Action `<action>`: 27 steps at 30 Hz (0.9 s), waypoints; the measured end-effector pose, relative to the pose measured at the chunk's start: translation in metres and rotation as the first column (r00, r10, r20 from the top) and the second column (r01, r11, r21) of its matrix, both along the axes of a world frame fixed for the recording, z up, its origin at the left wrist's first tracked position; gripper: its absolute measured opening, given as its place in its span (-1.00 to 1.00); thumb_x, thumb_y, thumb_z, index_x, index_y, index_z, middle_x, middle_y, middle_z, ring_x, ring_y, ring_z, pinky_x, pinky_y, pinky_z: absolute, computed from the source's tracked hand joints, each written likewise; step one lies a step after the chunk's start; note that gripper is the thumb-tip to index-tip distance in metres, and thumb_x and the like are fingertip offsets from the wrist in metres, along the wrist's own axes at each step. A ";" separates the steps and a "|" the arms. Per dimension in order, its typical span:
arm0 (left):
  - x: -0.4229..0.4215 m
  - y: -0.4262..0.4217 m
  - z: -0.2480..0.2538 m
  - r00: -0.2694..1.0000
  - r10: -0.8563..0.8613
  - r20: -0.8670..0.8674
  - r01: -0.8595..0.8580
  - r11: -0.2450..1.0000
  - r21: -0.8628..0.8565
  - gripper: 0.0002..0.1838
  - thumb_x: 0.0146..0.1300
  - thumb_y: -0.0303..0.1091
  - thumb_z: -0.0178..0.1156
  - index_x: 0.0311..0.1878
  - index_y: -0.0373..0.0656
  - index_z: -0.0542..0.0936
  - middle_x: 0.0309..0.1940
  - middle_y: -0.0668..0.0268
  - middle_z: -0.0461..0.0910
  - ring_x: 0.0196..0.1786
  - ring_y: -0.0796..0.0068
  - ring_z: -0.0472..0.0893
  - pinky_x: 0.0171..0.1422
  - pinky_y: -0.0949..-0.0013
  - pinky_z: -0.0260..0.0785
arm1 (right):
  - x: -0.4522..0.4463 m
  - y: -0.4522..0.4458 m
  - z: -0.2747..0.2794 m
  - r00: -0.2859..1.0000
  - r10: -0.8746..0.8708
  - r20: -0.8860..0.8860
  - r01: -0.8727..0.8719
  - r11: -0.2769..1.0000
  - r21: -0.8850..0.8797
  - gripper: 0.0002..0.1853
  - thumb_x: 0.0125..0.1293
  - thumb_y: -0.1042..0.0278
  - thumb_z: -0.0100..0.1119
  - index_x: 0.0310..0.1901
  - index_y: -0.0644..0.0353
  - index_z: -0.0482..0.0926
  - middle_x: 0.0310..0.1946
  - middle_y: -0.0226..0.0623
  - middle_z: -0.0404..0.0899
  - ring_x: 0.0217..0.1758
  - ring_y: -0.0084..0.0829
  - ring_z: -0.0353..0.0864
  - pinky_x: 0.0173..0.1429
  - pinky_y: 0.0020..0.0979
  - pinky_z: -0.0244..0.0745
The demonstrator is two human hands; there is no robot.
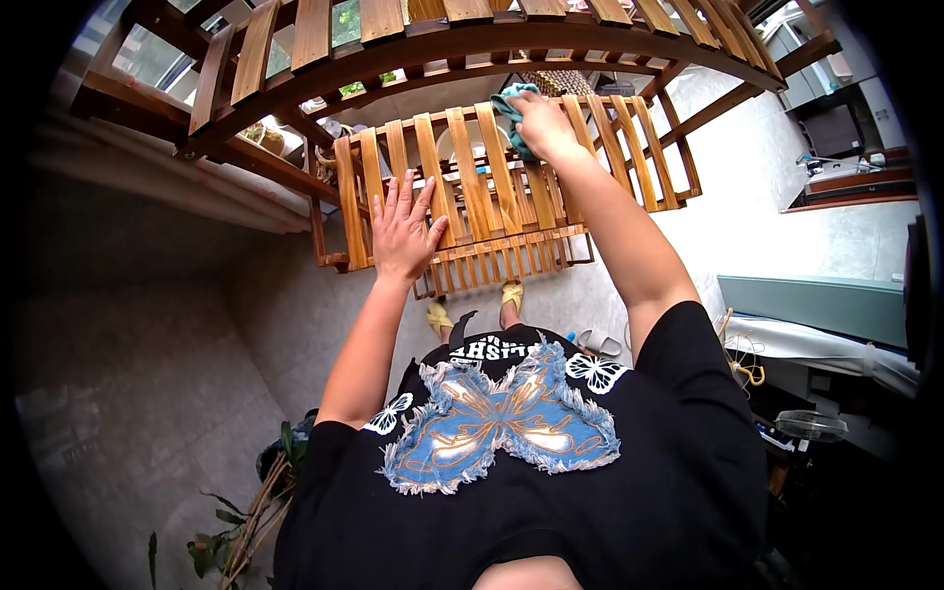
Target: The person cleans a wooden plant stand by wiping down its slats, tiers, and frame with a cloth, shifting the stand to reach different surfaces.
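Note:
A slatted wooden shelf rack [477, 202] stands in front of me, with gaps between its slats. My left hand [404, 231] lies flat on the slats at the left part of this shelf, fingers spread, holding nothing. Farther along to the right, my right hand [544, 123] presses a teal cloth [513, 106] onto the slats near the far edge. Part of the cloth hangs down between or over the slats below my palm. The fingertips of the right hand are partly hidden by the hand itself.
A higher slatted tier [383, 20] of the rack arches above this shelf, and a lower tier [501, 258] shows below. A potted plant [236, 531] stands at lower left. Grey slippers [599, 342] lie on the floor. A teal panel [811, 303] is at right.

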State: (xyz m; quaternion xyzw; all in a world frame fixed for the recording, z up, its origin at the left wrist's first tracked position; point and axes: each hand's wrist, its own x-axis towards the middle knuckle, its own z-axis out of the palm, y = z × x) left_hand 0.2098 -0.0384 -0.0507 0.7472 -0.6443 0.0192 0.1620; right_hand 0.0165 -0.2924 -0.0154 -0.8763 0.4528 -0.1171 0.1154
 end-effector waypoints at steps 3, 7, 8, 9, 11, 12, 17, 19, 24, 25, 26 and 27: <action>-0.003 -0.001 0.001 1.000 0.006 0.028 -0.006 1.000 0.003 -0.32 0.49 0.22 0.02 0.60 0.29 0.32 0.67 0.28 0.13 0.67 0.10 0.13 0.71 -0.11 -0.11 | -0.010 0.040 -0.001 0.988 -0.004 -0.155 0.003 1.000 -0.004 -0.44 0.32 0.48 0.10 0.37 -0.03 0.55 0.51 -0.15 0.37 0.35 0.09 0.46 0.47 -0.13 0.45; -0.002 0.001 0.003 0.997 0.009 0.072 -0.010 1.000 0.005 -0.33 0.50 0.20 0.02 0.61 0.27 0.32 0.67 0.28 0.14 0.67 0.10 0.14 0.71 -0.11 -0.10 | -0.040 0.098 0.003 0.983 0.102 -0.154 -0.124 0.982 -0.142 -0.56 0.40 0.44 0.04 0.29 0.07 0.62 0.39 0.06 0.47 0.17 0.07 0.55 0.23 -0.14 0.63; -0.002 0.002 0.003 0.997 0.016 0.076 -0.016 1.000 0.005 -0.33 0.50 0.20 0.02 0.61 0.27 0.32 0.66 0.28 0.15 0.67 0.10 0.14 0.71 -0.11 -0.10 | -0.043 0.100 0.004 0.992 0.096 -0.087 -0.108 0.983 -0.146 -0.58 0.37 0.45 0.07 0.24 0.10 0.65 0.34 0.12 0.51 0.14 0.05 0.58 0.21 -0.15 0.64; -0.002 -0.001 0.005 0.996 0.002 0.088 -0.002 1.000 0.001 -0.33 0.50 0.20 0.02 0.61 0.27 0.32 0.66 0.28 0.15 0.67 0.10 0.14 0.71 -0.11 -0.10 | -0.049 0.105 0.008 0.994 0.082 -0.076 -0.093 0.984 -0.152 -0.58 0.37 0.45 0.07 0.24 0.10 0.65 0.34 0.12 0.51 0.14 0.05 0.58 0.21 -0.15 0.64; -0.005 0.001 0.006 0.996 0.016 0.089 -0.016 1.000 0.003 -0.33 0.50 0.19 0.02 0.61 0.25 0.32 0.66 0.27 0.17 0.67 0.10 0.14 0.70 -0.11 -0.09 | -0.065 0.123 0.015 0.986 0.123 -0.117 -0.124 0.992 -0.003 -0.51 0.24 0.42 0.26 0.25 0.06 0.66 0.37 -0.02 0.52 0.21 0.03 0.57 0.35 -0.16 0.54; -0.005 -0.002 0.007 0.995 0.000 0.100 0.000 1.000 -0.002 -0.33 0.50 0.19 0.02 0.61 0.25 0.32 0.66 0.27 0.17 0.67 0.10 0.14 0.70 -0.11 -0.09 | -0.076 0.130 0.038 0.973 0.174 -0.152 -0.160 0.982 0.099 -0.53 0.22 0.46 0.25 0.20 0.07 0.70 0.34 -0.02 0.55 0.22 0.01 0.59 0.37 -0.17 0.52; -0.002 0.004 0.004 0.993 0.024 0.115 -0.025 1.000 0.004 -0.34 0.50 0.16 0.04 0.61 0.26 0.32 0.64 0.26 0.19 0.67 0.11 0.14 0.71 -0.10 -0.10 | -0.090 0.110 0.108 0.998 0.017 -0.064 0.038 0.651 0.758 -0.52 0.18 0.61 0.17 0.17 0.18 0.71 0.07 0.01 0.73 0.09 -0.13 0.74 0.28 -0.26 0.57; -0.003 0.004 0.006 0.994 0.016 0.111 -0.017 1.000 0.001 -0.35 0.50 0.14 0.04 0.60 0.27 0.32 0.65 0.26 0.19 0.67 0.12 0.14 0.71 -0.09 -0.10 | -0.100 0.101 0.101 0.996 0.055 0.067 -0.082 0.853 0.516 -0.53 0.21 0.63 0.13 0.18 0.24 0.69 -0.03 0.02 0.76 0.03 -0.15 0.78 0.25 -0.27 0.59; 0.000 0.007 0.012 0.993 0.031 0.114 -0.034 0.999 0.029 -0.34 0.49 0.13 0.05 0.61 0.28 0.31 0.66 0.27 0.17 0.68 0.13 0.13 0.71 -0.08 -0.11 | -0.073 0.042 0.080 0.929 0.010 0.369 -0.021 0.999 0.026 -0.54 0.26 0.54 0.18 0.22 0.14 0.66 0.17 -0.04 0.67 0.21 -0.05 0.63 0.38 -0.18 0.50; 0.002 0.008 0.011 0.993 0.025 0.117 -0.028 0.999 0.029 -0.34 0.49 0.13 0.05 0.61 0.28 0.31 0.66 0.27 0.17 0.68 0.13 0.13 0.71 -0.08 -0.11 | -0.067 0.035 0.076 0.938 -0.013 0.345 0.010 1.000 0.011 -0.53 0.29 0.50 0.17 0.24 0.08 0.65 0.23 -0.05 0.63 0.26 -0.05 0.59 0.40 -0.16 0.49; 0.002 0.005 0.012 0.991 0.017 0.129 -0.020 0.999 0.024 -0.34 0.49 0.13 0.05 0.61 0.28 0.31 0.66 0.28 0.17 0.68 0.14 0.13 0.71 -0.08 -0.11 | -0.046 0.006 0.032 0.959 -0.067 0.275 0.125 0.972 -0.201 -0.56 0.34 0.44 0.14 0.24 -0.01 0.66 0.28 -0.13 0.60 0.26 -0.01 0.56 0.43 -0.18 0.48; 0.004 0.009 0.010 0.991 0.023 0.132 -0.026 0.999 0.023 -0.34 0.49 0.14 0.05 0.61 0.28 0.31 0.66 0.28 0.17 0.68 0.15 0.13 0.71 -0.07 -0.11 | -0.047 0.008 0.037 0.963 -0.067 0.260 0.107 0.984 -0.143 -0.56 0.36 0.41 0.12 0.27 -0.06 0.64 0.36 -0.18 0.54 0.30 0.00 0.52 0.42 -0.19 0.49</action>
